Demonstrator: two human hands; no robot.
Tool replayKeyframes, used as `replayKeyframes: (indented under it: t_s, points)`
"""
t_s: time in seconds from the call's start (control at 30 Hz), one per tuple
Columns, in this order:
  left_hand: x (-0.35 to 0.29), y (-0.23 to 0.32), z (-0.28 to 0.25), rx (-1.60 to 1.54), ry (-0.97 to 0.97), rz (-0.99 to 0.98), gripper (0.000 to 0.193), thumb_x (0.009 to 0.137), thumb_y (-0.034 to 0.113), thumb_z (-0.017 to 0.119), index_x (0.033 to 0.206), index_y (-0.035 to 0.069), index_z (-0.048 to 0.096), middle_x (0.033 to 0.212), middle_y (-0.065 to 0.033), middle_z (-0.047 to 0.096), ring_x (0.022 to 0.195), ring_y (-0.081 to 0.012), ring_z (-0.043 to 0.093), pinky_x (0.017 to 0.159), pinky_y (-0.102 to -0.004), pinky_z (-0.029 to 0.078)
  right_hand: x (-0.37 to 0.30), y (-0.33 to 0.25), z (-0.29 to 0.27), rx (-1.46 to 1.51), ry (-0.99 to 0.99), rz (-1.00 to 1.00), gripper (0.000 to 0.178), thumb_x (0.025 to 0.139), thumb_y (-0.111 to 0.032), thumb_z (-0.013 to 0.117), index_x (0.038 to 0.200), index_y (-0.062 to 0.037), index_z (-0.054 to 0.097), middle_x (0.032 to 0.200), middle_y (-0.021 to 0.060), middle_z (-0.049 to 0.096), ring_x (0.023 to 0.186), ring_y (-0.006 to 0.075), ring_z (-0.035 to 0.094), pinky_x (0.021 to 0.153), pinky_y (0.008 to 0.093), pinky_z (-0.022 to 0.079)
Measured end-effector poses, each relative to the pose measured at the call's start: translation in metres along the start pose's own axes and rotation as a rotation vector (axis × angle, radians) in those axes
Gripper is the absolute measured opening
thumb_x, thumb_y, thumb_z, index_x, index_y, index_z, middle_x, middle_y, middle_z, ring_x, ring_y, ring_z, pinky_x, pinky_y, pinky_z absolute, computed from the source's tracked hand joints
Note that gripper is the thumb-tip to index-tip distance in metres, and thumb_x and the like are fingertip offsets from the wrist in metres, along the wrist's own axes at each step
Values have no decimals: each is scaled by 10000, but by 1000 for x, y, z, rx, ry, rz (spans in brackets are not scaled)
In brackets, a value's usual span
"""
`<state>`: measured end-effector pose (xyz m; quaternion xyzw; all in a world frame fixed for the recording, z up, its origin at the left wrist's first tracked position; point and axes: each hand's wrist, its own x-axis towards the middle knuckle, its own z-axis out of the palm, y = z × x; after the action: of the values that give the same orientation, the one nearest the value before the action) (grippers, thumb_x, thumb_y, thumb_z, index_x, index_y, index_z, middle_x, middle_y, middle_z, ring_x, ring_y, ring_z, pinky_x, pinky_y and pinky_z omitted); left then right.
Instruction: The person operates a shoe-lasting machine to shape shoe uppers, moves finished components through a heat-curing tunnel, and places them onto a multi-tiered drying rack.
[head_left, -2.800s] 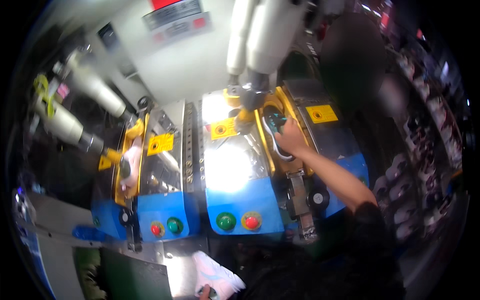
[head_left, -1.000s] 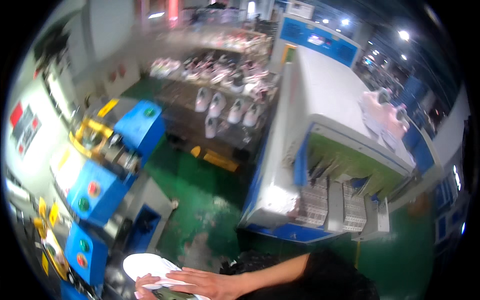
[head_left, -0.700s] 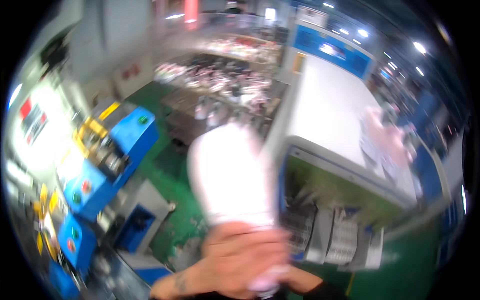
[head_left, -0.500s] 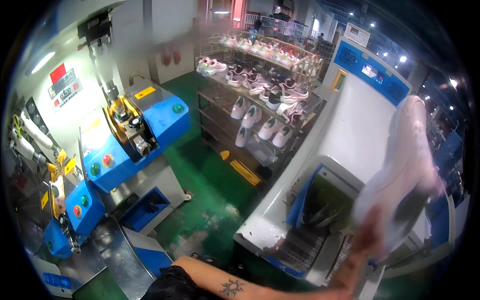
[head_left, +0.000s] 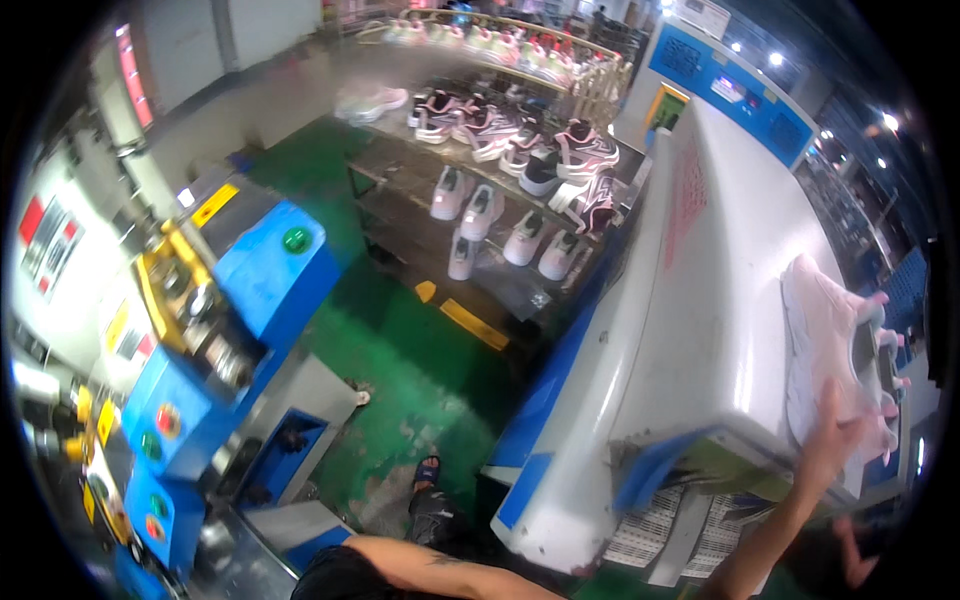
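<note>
At the right, my left hand (head_left: pixel 828 438) reaches across and is closed on a pale pink sneaker (head_left: pixel 812 345) with a white sole. The sneaker stands toe up in front of the white machine casing (head_left: pixel 690 370); I cannot tell whether it touches the casing. Partly hidden behind it are more pink shoe parts (head_left: pixel 890 400), perhaps a second shoe. Low at the right edge, my right hand (head_left: pixel 853 553) appears, blurred and dark, below the sneaker. Its fingers are too unclear to read.
A metal rack (head_left: pixel 400 225) holds several pink, white and black sneakers. A blue-and-white machine with green and red buttons (head_left: pixel 168 420) stands at the left. Green floor (head_left: pixel 390 400) lies between the machines. Beneath the casing are striped white panels (head_left: pixel 645 530).
The view has turned, shifting the rack and left machine leftward. The sneaker in my left hand looks smaller and lower than before, and is less blurred. My right hand has come into sight.
</note>
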<state>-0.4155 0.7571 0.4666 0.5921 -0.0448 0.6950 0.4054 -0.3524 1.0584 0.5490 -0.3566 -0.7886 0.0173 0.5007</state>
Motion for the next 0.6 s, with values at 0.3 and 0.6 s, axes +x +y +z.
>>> replayKeyframes:
  t_s: [0.3, 0.6]
  points:
    - [-180, 60, -299, 924, 1414, -472, 443, 857, 72, 633, 1250, -4, 442, 1255, -117, 517, 1179, -196, 495, 1004, -333, 390, -17, 3, -12, -114, -15, 130, 400, 959, -238, 460, 1235, 50, 488, 1239, 153, 436, 1190, 263, 443, 1018, 389, 347]
    - [-199, -18, -602, 1955, 1080, -482, 584, 698, 249, 776, 1143, -3, 494, 1210, -173, 501, 1079, -326, 518, 947, -402, 419, -54, 33, -81, -162, 218, 66, 394, 979, -194, 371, 1244, 66, 504, 1298, 159, 436, 1212, 271, 434, 1050, 393, 336]
